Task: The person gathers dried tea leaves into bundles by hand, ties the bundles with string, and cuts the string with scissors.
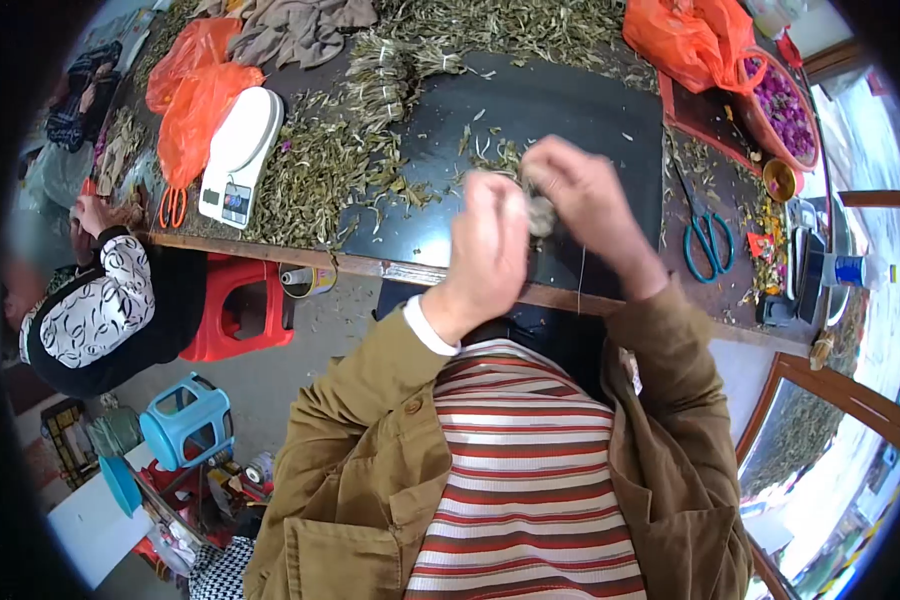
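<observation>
The fingers of the left hand (489, 240) are curled and drawn together, their tips raised above the near part of a dark mat (580, 115); whether anything thin is pinched in them cannot be told. The fingers of the right hand (592, 200) are bent toward the left hand, and blur hides how tightly they close. Between the hands, close by the right fingers, is a small grey-green bundle (541, 216), low over the near part of the mat; its contact with either hand is unclear. A thin pale strand (582, 268) hangs below the right hand near the table (370, 262) edge. Loose dried leaves (305, 185) lie left of the mat and spill onto it, with leaf bundles (378, 85) at its far left corner. Farther left are a white scale (240, 150), orange-handled scissors (173, 208), orange plastic bags (205, 110) and crumpled cloth (300, 30). To the right lie blue-handled scissors (708, 247), a pink basket (808, 160) of purple flowers (782, 115), a round tin (782, 180) and another orange bag (685, 40). At the table's left end sits another person (100, 315) in a patterned top, hands at the edge. On the grey floor (300, 345) stand a red stool (232, 305) and a light-blue stool (185, 425).
</observation>
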`<state>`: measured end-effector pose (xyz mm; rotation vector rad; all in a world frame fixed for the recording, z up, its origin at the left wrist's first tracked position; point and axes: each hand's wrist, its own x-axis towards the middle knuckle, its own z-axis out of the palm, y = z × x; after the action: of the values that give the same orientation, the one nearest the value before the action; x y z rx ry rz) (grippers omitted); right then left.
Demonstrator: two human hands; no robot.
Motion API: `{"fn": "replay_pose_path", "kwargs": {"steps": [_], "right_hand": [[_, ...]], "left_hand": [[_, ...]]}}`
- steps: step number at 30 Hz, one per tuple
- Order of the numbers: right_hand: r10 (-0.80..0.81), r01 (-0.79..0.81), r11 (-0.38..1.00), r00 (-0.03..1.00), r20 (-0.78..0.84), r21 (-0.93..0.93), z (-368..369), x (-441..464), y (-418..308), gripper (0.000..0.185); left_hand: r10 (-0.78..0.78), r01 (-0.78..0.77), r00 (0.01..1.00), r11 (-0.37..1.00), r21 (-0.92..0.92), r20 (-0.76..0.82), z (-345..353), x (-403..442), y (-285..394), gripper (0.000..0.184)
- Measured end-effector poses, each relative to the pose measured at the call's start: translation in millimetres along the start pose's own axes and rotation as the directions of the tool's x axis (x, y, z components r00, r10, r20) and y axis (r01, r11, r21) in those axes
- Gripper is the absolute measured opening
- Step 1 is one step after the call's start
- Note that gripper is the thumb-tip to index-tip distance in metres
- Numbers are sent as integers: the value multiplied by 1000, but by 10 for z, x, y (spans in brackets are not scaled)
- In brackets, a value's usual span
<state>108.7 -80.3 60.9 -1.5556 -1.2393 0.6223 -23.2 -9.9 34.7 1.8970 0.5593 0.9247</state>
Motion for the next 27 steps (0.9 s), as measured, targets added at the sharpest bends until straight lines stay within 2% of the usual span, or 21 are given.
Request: {"fn": "replay_pose_path", "kwargs": {"steps": [2,4,5,7,8,10,11,12,13,14,15,17,18,19,20,22,23,24,25,26,27], "right_hand": [[-69,68,997,997,41,35,246,-226,182,6],[89,-98,994,982,166,47,321,-459,17,10],[94,-105,993,980,176,54,269,-416,-6,10],[-170,172,984,984,-49,49,62,-253,-60,8],[-151,151,988,988,-2,3,-25,-125,-45,6],[-128,130,990,991,39,-56,-106,-127,31,6],[6,-10,999,995,100,39,-88,-199,144,9],[134,-158,980,974,183,124,-81,-233,209,12],[130,-156,980,970,204,120,-88,-226,192,12],[135,-207,905,968,211,373,-92,-226,161,13],[148,-250,760,966,214,600,-94,-247,124,15],[178,-243,320,965,194,916,-106,-291,77,18],[272,-235,556,958,93,797,-22,-251,94,23],[339,-248,747,940,-32,617,112,-200,115,27],[336,-238,749,941,-45,619,212,-189,119,27],[-63,91,950,993,-100,299,394,-258,126,32],[-150,165,971,984,-100,171,402,-297,154,34],[-243,246,968,967,-81,42,384,-318,175,36],[-247,250,967,967,-64,51,368,-356,152,36],[6,9,934,999,-41,356,345,-390,114,33],[243,-223,757,969,51,614,336,-399,93,30]], "left_hand": [[-104,96,989,993,-75,-106,-41,58,10,9],[-70,66,992,997,-37,-106,-57,82,-43,9],[-45,45,997,999,-1,-64,-59,43,-71,9],[10,-14,998,998,56,66,-57,-35,-87,10],[16,-21,996,999,50,85,-53,-37,-79,10],[-158,229,958,924,-307,240,-77,-45,-53,11],[-217,350,922,818,-456,319,-88,-25,-50,11],[-262,463,879,673,-577,399,-93,-11,-50,12],[-271,457,884,670,-585,380,-92,-5,-44,12],[-270,450,890,644,-619,366,-83,2,-25,12],[-269,447,893,617,-647,360,-69,3,5,13],[-244,442,896,569,-693,371,-33,36,65,14],[-235,446,893,573,-688,383,-14,58,91,14],[-308,468,884,566,-679,352,3,78,118,14],[-379,485,871,559,-672,313,20,100,136,14],[-539,524,815,531,-666,211,21,61,153,14],[-547,522,813,530,-669,201,-1,47,139,14],[-555,558,778,393,-731,295,-42,51,108,15],[-546,586,742,248,-772,388,-99,54,75,15],[-515,607,710,103,-788,480,-159,76,41,15],[-464,630,675,-42,-775,574,-207,105,16,16]]}}
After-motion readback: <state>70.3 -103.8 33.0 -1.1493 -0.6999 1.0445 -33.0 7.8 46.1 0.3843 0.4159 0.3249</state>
